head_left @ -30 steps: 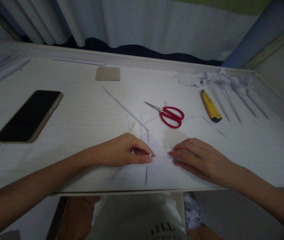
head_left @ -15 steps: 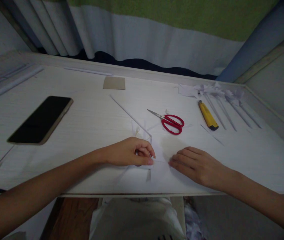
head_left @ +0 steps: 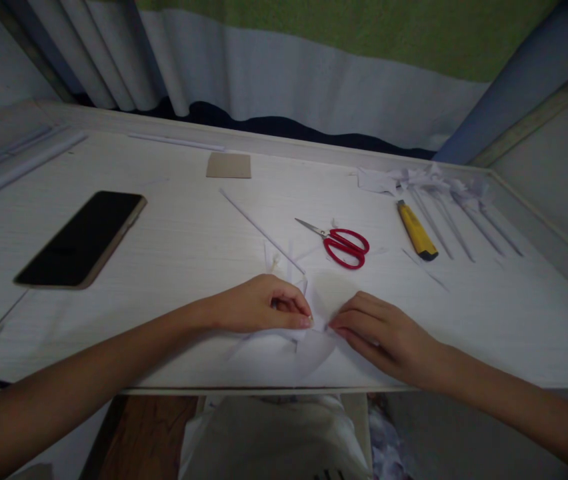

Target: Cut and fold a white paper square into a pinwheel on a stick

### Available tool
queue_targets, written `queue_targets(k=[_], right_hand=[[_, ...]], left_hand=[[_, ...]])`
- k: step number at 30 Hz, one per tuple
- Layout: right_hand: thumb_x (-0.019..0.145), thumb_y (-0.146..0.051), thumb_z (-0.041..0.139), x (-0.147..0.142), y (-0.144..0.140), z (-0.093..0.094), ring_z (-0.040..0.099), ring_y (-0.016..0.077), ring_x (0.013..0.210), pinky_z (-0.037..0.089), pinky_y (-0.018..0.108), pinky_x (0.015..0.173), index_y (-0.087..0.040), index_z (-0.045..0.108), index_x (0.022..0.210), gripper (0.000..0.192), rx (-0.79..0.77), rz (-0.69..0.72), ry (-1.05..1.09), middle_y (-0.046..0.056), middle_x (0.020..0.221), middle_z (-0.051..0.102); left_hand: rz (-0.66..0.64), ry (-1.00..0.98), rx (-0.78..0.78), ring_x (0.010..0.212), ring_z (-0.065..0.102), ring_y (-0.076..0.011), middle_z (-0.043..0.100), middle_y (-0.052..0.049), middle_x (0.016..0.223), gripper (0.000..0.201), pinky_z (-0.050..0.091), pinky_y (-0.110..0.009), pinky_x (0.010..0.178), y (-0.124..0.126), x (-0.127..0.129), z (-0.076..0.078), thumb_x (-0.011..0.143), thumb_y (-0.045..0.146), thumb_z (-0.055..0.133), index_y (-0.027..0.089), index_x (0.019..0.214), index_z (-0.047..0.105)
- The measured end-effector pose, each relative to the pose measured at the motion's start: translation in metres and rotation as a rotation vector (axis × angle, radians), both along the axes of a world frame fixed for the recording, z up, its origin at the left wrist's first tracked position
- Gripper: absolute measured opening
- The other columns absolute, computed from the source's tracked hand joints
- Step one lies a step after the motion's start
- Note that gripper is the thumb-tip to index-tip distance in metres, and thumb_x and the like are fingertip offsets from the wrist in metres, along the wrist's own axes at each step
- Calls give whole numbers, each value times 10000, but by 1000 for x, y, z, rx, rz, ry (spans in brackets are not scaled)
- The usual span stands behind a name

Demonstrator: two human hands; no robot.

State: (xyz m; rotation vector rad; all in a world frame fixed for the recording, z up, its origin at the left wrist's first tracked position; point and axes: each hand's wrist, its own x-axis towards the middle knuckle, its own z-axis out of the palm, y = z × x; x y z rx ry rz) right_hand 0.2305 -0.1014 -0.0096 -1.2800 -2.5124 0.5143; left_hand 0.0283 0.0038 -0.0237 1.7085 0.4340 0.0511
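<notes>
My left hand [head_left: 269,307] is closed in a pinch on a piece of white paper [head_left: 318,320] near the desk's front edge. From the other side, my right hand [head_left: 381,330] comes close, its thumb and fingertips together at the paper's right edge. The paper between them is small and pale against the white desk, so its shape is hard to make out. A thin rolled paper stick [head_left: 261,230] slants away just behind my left hand. Red-handled scissors [head_left: 345,248] lie a little beyond both hands, blades pointing left.
A yellow utility knife [head_left: 417,230] lies to the right, beside several paper flowers with stick stems [head_left: 444,213]. At the left is a dark phone [head_left: 81,240]. A brown card square [head_left: 229,166] and another paper stick [head_left: 177,141] are at the back.
My right hand has moved a little left to the paper and its fingers have come together on the edge. My left hand keeps its pinch, with the paper slightly raised.
</notes>
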Motion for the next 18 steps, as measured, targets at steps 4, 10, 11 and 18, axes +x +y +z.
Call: queue_targets(k=[4,10,11,18], right_hand=[[842,-170,401,-5,2,0,484,145,777,425,274,681,-139,545,893,156,-110,-52,91,64,805,537],[821,-229,460,-7,2,-4,490,141,798,422,269,700,-159,518,939,149,-156,-145,149,53,838,532],[817,-241,469,-8,1,-4,491,142,802,421,270,703,-160,518,941,155,-163,-153,153,53,840,533],[797,-299,505,-19,3,-7,493,124,772,405,249,679,-169,513,921,180,-217,-180,208,35,849,543]], left_hand=[[6,3,-10,631,518,-82,608,-24,707,207,386,-177,570,1,0,-1,720,289,567,125,838,618],[11,-17,-27,636,522,-81,605,-17,707,205,387,-172,571,0,0,-4,713,291,578,128,832,615],[11,-24,-19,632,519,-80,604,-15,702,203,385,-171,568,0,0,-4,714,291,577,129,828,616],[4,-33,18,628,513,-72,610,-14,709,205,376,-159,563,-1,-1,0,726,289,566,127,837,625]])
